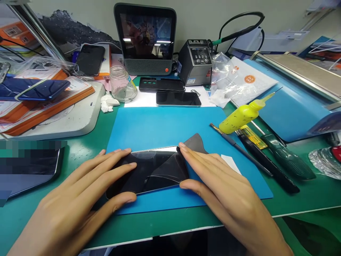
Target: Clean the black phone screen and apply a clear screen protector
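A smartphone [151, 165] lies face up on a blue mat [165, 124], its dark screen glossy with reflections. Over its left end my left hand [77, 195] grips the long edges, thumb on the near side and fingers across the far side. At the right end, the thumb and fingertips of my right hand [229, 192] press against the corners. What looks like a thin clear film with a crease shows over the right part of the screen. Behind my right fingers lies a grey cloth [196, 142], and a white slip [230, 163] sits beside that hand.
Right of the mat lie a yellow dropper bottle [239, 117], a brush [239, 151] and a green-handled screwdriver [289, 156]. Behind stand a glass jar [122, 85], another phone [178, 99], a display [146, 39] and a soldering station [195, 64]. Orange boxes [53, 106] are stacked left.
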A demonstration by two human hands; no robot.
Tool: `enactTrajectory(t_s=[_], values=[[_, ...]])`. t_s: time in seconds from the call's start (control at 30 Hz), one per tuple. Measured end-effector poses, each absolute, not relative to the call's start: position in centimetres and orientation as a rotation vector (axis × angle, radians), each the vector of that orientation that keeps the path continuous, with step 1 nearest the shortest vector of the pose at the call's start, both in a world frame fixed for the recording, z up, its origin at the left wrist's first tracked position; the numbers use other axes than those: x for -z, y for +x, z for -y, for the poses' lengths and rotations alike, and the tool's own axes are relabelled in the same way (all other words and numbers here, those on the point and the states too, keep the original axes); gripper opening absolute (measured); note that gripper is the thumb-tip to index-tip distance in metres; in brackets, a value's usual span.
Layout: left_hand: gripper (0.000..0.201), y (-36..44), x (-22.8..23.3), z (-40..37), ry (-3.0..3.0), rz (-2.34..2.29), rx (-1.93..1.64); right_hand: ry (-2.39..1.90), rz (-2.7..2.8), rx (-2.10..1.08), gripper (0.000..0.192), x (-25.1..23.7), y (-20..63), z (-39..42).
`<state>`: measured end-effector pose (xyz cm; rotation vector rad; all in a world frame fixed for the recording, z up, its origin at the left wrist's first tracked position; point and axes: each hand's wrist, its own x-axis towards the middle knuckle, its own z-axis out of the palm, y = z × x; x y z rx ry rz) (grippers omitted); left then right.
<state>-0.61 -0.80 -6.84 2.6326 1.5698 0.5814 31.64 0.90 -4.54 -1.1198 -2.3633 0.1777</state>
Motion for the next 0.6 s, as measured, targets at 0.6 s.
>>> enactTrajectory(t_s=[0.6], values=[[0.055, -0.05, 6.72, 0.54, 2.653, -1.483, -0.692, -1.235, 2.325, -0.206, 0.052, 4.55, 31.46, -0.67]])
